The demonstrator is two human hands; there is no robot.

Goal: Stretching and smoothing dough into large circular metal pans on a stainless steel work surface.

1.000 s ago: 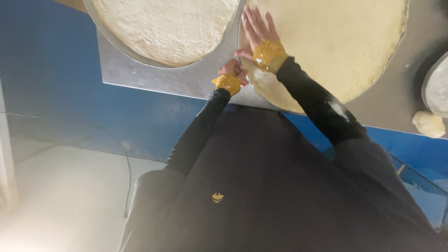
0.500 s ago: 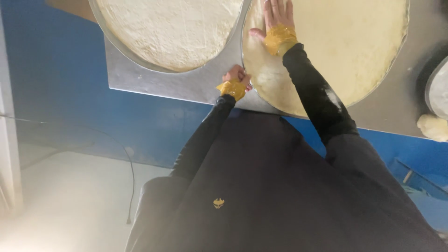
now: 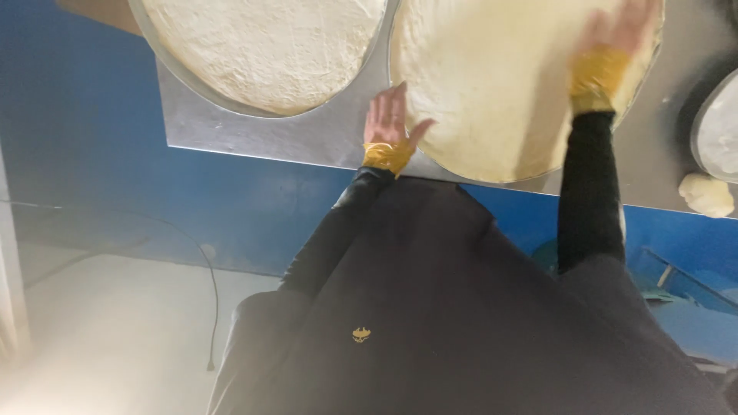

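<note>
At the far left a round tray of pale, rough-surfaced dough (image 3: pixel 265 46) sits on the grey metal counter (image 3: pixel 254 131), whose front is blue. Just right of it, the left hand (image 3: pixel 388 119) lies flat and spread, fingers apart, its thumb touching the near left edge of a large, smooth, flat dough round (image 3: pixel 492 84) that fills a second round tray. Farther right, the right hand (image 3: pixel 615 34) rests on the far right part of that same dough; it is blurred, so I cannot tell how its fingers lie. A small dough ball (image 3: pixel 707 194) sits near the counter's right edge.
</note>
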